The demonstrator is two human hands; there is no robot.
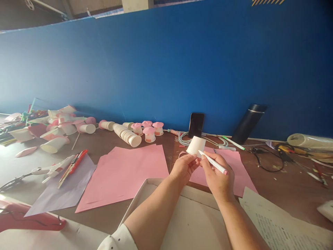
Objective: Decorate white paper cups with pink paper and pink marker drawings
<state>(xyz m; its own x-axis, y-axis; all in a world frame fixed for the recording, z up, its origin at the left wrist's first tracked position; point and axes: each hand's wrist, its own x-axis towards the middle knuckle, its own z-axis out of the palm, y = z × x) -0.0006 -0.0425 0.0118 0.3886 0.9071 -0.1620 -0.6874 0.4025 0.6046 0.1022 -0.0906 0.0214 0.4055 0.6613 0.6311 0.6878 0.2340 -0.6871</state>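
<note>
A white paper cup [196,145] is held upside down in my left hand [185,167], whose fingers are closed around its lower rim. My right hand [218,175] grips a white marker [214,163] with a pink end. The marker's tip points at the cup's side; whether it touches cannot be made out. Beneath both hands lie pink paper [238,166] and an open white box lid [192,218]. Behind, several small cups with pink paper tops [149,133] stand upside down, beside a stack of nested paper cups [127,136].
A larger stack of pink paper [125,170] lies left of my arms, with a red utility knife [75,165] and glue gun [56,168] beyond. Loose cups [54,144] pile at far left. A phone [196,124] and black flask [248,125] lean against the blue partition [166,69].
</note>
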